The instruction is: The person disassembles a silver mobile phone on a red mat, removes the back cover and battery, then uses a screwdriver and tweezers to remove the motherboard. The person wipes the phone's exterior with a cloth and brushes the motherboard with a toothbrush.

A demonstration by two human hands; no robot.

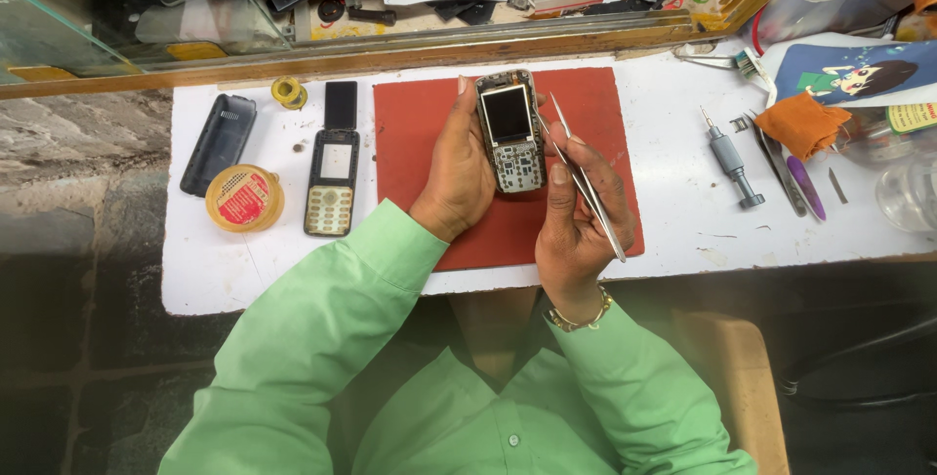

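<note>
My left hand [457,167] grips a stripped mobile phone body [510,131] with a small screen and bare circuit board, held upright over a red work mat [410,133]. My right hand [576,216] also touches the phone's right side and holds metal tweezers [586,182], their tip pointing up past the phone's edge. Both sleeves are light green.
On the white table [673,231]: a phone front cover with keypad [332,182], a black battery [341,104], a black back cover [219,143], a round yellow tin [244,198], a solder spool [288,92]. Right side: a grey screwdriver [730,158], an orange cloth [800,123], a purple tool [806,187].
</note>
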